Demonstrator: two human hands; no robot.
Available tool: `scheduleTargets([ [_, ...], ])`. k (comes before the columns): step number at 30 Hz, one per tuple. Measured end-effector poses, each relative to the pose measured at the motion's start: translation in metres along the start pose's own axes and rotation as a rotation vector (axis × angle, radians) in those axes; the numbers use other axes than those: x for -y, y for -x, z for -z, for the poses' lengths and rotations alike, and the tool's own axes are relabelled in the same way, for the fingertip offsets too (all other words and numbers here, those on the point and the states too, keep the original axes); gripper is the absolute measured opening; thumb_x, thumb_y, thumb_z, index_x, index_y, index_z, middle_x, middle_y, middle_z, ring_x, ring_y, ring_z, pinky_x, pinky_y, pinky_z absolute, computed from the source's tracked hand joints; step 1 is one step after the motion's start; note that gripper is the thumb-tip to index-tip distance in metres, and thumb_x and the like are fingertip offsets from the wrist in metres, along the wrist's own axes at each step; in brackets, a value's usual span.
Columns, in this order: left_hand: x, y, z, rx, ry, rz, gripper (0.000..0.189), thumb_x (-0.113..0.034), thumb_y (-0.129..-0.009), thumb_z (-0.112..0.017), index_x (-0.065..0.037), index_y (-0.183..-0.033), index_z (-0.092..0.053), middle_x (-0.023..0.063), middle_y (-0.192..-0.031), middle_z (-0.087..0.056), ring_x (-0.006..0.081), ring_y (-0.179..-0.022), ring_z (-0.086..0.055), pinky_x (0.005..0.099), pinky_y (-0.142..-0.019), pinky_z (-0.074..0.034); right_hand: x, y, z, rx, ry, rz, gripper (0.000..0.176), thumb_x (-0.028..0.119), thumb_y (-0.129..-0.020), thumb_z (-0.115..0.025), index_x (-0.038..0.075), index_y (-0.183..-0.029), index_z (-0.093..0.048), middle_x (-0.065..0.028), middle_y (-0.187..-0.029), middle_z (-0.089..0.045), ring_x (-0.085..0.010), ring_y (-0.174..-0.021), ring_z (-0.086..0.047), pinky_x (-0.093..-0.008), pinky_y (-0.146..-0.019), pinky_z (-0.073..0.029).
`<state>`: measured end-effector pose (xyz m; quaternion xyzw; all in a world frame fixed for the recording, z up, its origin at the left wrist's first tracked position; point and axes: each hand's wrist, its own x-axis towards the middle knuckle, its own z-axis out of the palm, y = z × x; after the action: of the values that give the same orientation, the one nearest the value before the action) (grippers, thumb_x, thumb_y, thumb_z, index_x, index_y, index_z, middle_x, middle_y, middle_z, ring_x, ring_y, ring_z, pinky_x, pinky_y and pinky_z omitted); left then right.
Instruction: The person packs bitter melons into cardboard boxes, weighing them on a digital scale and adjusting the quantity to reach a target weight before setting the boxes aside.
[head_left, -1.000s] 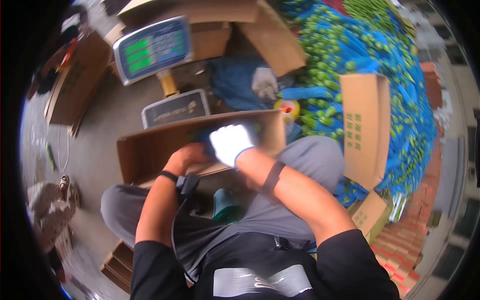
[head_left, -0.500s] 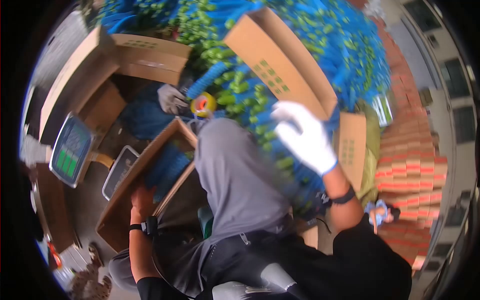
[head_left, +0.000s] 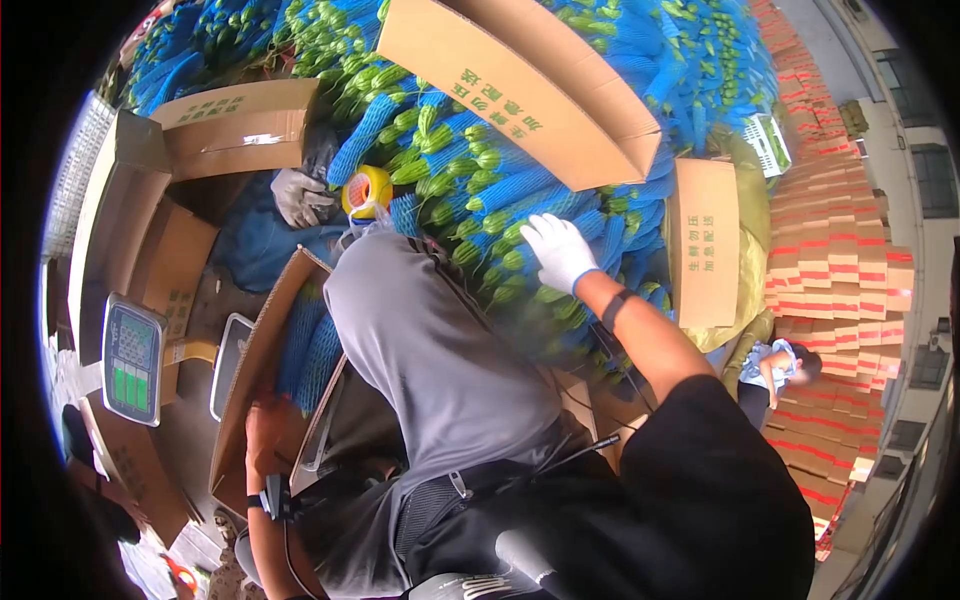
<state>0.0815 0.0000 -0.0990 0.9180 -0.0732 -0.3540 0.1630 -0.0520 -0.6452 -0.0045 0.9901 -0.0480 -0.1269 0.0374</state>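
My left hand (head_left: 268, 432), bare, is inside a narrow open carton (head_left: 238, 425), beside blue-netted bundles (head_left: 310, 345); its fingers are blurred and partly hidden. In a white glove, my right hand (head_left: 560, 250) rests over the pile of green vegetables in blue netting (head_left: 495, 205), fingers apart and nothing visibly held. A roll of yellow tape (head_left: 368, 190) and a grey glove (head_left: 303, 197) lie beyond my knee. One long open carton (head_left: 500, 85) lies across the pile.
A scale display (head_left: 133, 360) stands left of the carton, with open boxes (head_left: 235, 125) behind it. An upright carton (head_left: 706, 240) is at the right, near stacked flat cartons (head_left: 830, 250). Another person (head_left: 768, 375) is at the right; part of someone shows at the lower left.
The view has shifted. My right hand has come down onto the netted vegetables from a raised, blurred position. My left hand remains in the narrow carton.
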Motion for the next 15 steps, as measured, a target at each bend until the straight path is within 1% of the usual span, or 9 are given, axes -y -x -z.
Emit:
scheduleTargets([
  [1,-0.005,0.014,0.006,-0.07,0.064,-0.058,0.043,-0.034,-0.101,-0.066,-0.005,-0.133,-0.062,0.0216,-0.116,-0.076,0.0399,-0.109,-0.073,0.0469,-0.089,-0.057,0.003,-0.013,-0.001,0.047,0.034,0.067,0.082,0.023,-0.073,-0.084,0.007,-0.147,-0.052,-0.0167,-0.152,-0.05,-0.0351,-0.144,-0.045,-0.0478,-0.119,-0.039],
  [2,-0.02,0.03,0.014,-0.073,0.057,-0.047,0.043,-0.034,-0.101,-0.066,-0.005,-0.133,-0.062,0.0216,-0.116,-0.076,0.0399,-0.109,-0.073,0.0469,-0.089,-0.057,0.003,-0.023,-0.002,0.093,0.072,0.134,0.086,0.023,-0.07,-0.085,0.005,-0.147,-0.051,-0.0175,-0.151,-0.05,-0.0351,-0.144,-0.044,-0.0473,-0.119,-0.038],
  [3,-0.036,0.044,0.023,-0.133,0.205,-0.069,0.041,-0.027,-0.101,-0.068,-0.005,-0.135,-0.062,0.019,-0.11,-0.075,0.0323,-0.103,-0.073,0.0425,-0.087,-0.056,0.002,-0.03,-0.005,-0.011,0.121,0.22,0.085,0.025,-0.066,-0.088,0.004,-0.141,-0.055,-0.0182,-0.138,-0.056,-0.0354,-0.133,-0.053,-0.0463,-0.114,-0.041],
  [4,-0.047,0.057,0.032,-0.196,0.351,-0.092,0.039,-0.021,-0.101,-0.069,-0.006,-0.136,-0.061,0.0164,-0.105,-0.074,0.0247,-0.098,-0.072,0.0382,-0.085,-0.055,0.001,-0.035,-0.002,-0.015,0.113,0.225,0.085,0.025,-0.066,-0.088,0.004,-0.141,-0.055,-0.0182,-0.138,-0.056,-0.0354,-0.133,-0.053,-0.0463,-0.114,-0.041],
  [6,-0.062,0.08,0.047,-0.187,0.378,-0.11,0.04,-0.021,-0.102,-0.069,-0.004,-0.137,-0.06,0.0161,-0.111,-0.074,0.0244,-0.103,-0.072,0.0374,-0.089,-0.055,-0.004,-0.037,0.012,0.133,0.034,0.228,0.078,0.026,-0.064,-0.088,0.005,-0.134,-0.06,-0.0165,-0.122,-0.061,-0.0354,-0.119,-0.058,-0.0459,-0.106,-0.045],
  [7,-0.066,0.086,0.05,-0.178,0.409,-0.135,0.042,-0.021,-0.102,-0.07,-0.003,-0.139,-0.059,0.0159,-0.118,-0.074,0.0242,-0.108,-0.072,0.0365,-0.093,-0.055,-0.008,-0.032,0.01,0.076,0.027,0.253,0.072,0.028,-0.064,-0.088,0.006,-0.128,-0.063,-0.0151,-0.113,-0.062,-0.0348,-0.11,-0.06,-0.0454,-0.1,-0.047],
  [12,-0.071,0.108,0.047,-0.21,0.69,-0.093,0.046,-0.02,-0.105,-0.067,-0.001,-0.145,-0.055,0.0134,-0.126,-0.069,0.0201,-0.116,-0.066,0.0355,-0.1,-0.051,-0.004,-0.032,0.015,0.174,0.097,0.286,0.073,0.035,-0.063,-0.09,0.006,-0.125,-0.066,-0.017,-0.115,-0.063,-0.0349,-0.114,-0.06,-0.0447,-0.1,-0.048],
  [14,-0.071,0.11,0.044,-0.204,0.774,-0.1,0.046,-0.019,-0.105,-0.067,0.0,-0.145,-0.055,0.0128,-0.127,-0.068,0.02,-0.118,-0.065,0.0354,-0.101,-0.051,-0.001,-0.039,0.013,0.283,0.174,0.318,0.063,0.042,-0.066,-0.088,0.008,-0.115,-0.067,-0.0147,-0.114,-0.065,-0.0323,-0.112,-0.063,-0.0429,-0.098,-0.049],
  [15,-0.069,0.113,0.042,-0.21,0.764,-0.113,0.046,-0.019,-0.105,-0.067,0.0,-0.145,-0.055,0.0124,-0.126,-0.068,0.0202,-0.117,-0.065,0.035,-0.102,-0.05,0.003,-0.038,0.021,0.325,0.126,0.293,0.069,0.037,-0.061,-0.092,0.004,-0.117,-0.07,-0.0192,-0.114,-0.068,-0.0364,-0.111,-0.065,-0.0453,-0.097,-0.052],
])
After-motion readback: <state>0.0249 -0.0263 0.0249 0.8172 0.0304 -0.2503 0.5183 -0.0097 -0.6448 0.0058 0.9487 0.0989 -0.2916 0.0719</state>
